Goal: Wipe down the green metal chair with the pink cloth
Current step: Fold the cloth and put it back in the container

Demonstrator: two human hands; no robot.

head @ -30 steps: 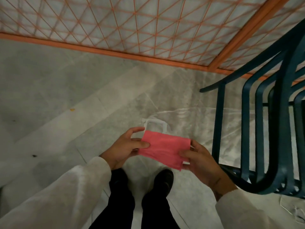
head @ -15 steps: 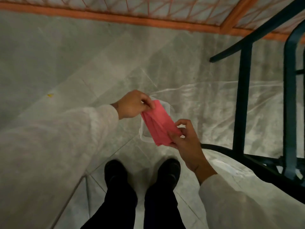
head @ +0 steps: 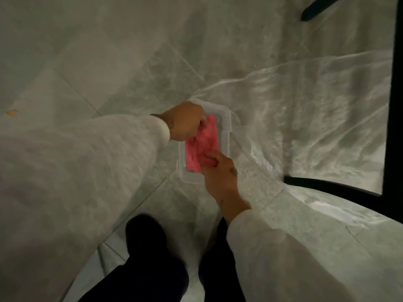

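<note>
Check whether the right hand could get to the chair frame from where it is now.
Probably yes. The right hand is busy pinching the pink cloth over the clear tub, but nothing stands between it and the chair frame to its right.

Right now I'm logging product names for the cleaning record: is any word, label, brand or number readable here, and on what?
None readable.
pink cloth: no print shows.
clear plastic tub: no label shows.
right hand: small dark mark on its back, too blurred to read.
</note>
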